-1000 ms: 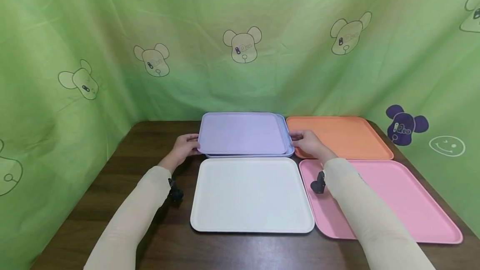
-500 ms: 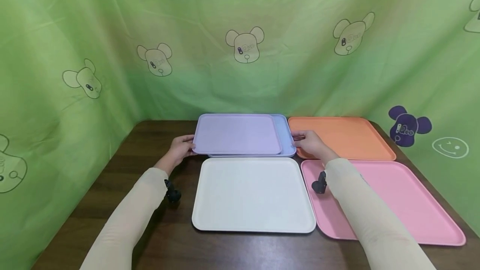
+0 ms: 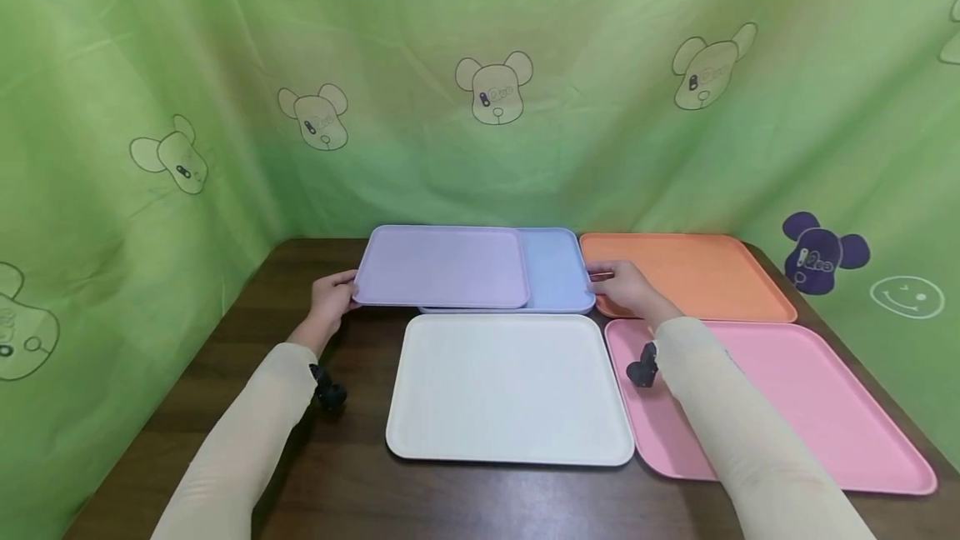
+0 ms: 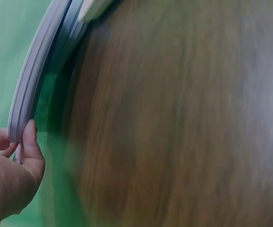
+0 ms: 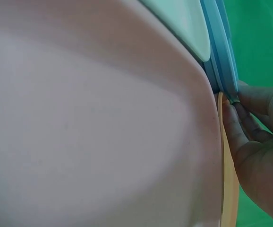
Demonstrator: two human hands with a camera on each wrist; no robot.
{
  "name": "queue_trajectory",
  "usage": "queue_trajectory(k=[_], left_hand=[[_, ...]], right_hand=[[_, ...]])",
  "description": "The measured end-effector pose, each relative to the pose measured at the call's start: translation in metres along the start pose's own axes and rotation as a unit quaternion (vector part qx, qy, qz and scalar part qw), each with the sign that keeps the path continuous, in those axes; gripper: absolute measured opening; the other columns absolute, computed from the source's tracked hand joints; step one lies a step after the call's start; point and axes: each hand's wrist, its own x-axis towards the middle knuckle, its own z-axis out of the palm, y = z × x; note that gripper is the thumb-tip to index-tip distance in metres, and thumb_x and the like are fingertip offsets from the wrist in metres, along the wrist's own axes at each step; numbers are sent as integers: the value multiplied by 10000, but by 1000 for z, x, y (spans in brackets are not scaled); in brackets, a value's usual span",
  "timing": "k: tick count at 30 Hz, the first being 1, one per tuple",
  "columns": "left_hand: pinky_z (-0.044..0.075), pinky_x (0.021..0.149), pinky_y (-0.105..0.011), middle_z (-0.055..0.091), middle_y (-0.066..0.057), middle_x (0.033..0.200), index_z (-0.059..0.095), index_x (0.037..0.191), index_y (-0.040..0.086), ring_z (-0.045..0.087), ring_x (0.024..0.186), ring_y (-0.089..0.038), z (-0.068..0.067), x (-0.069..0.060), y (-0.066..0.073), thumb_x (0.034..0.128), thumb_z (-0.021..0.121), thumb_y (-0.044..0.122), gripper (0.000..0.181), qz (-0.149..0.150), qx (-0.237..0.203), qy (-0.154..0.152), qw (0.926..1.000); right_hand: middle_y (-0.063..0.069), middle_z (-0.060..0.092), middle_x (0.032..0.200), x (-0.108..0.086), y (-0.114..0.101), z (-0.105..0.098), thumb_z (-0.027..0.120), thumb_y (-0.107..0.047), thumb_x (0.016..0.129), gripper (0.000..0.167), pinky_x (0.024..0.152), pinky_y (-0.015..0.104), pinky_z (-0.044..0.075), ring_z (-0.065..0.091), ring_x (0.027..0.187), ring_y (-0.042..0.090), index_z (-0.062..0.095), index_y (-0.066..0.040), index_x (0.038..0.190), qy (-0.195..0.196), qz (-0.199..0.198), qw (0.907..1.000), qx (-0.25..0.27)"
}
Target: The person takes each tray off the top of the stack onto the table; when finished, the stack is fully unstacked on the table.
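My left hand (image 3: 331, 300) grips the left end of a lilac tray (image 3: 442, 267); in the left wrist view the thumb and fingers (image 4: 31, 142) pinch the rim of that tray (image 4: 30, 80). The lilac tray overlaps the left part of a blue tray (image 3: 557, 269), whose right part shows. At the blue tray's right edge is my right hand (image 3: 621, 286). In the right wrist view this hand (image 5: 264, 137) has its thumb and fingertips at the corner of the blue tray (image 5: 225, 56), beside the orange tray's edge (image 5: 228, 189).
A white tray (image 3: 510, 390) lies in front of the blue one. To the right are an orange tray (image 3: 686, 273) at the back and a pink tray (image 3: 795, 398) in front, under my right forearm. Green printed cloth (image 3: 405, 165) hangs behind the brown table (image 3: 345, 473).
The lilac tray has moved left with my left hand, and more of the blue tray shows. My right hand has stayed at the blue tray's right edge.
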Motion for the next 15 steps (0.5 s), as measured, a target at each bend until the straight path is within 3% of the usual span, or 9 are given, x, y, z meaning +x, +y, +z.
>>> queue_trajectory(k=[4, 8, 15], left_hand=[[516, 611, -164, 510, -270, 1321, 529, 1338, -82, 581, 911, -194, -14, -1, -1, 965, 455, -42, 383, -55, 38, 177, 9998], [505, 603, -153, 503, -267, 1318, 520, 1342, -89, 573, 862, -148, -29, 0, -2, 968, 452, -37, 384, 36, -40, 388, 9992], [484, 552, -136, 511, -280, 1255, 511, 1322, -132, 532, 682, -6, -58, 1, -3, 938, 447, -61, 395, 333, -148, 841, 9958]], right_hand=[[312, 544, 1281, 1, 2, -1, 601, 1, 928, 460, 910, 276, 478, 514, 1210, 411, 477, 117, 1356, 10, 46, 10000, 1], [308, 549, 1279, 1, 3, -1, 601, 0, 931, 454, 952, 320, 464, 516, 1210, 406, 481, 115, 1354, 12, 40, 10000, 20], [329, 548, 1262, 0, 2, 0, 588, 21, 935, 442, 756, 196, 503, 556, 1134, 358, 472, 136, 1346, -33, 79, 9995, 294]])
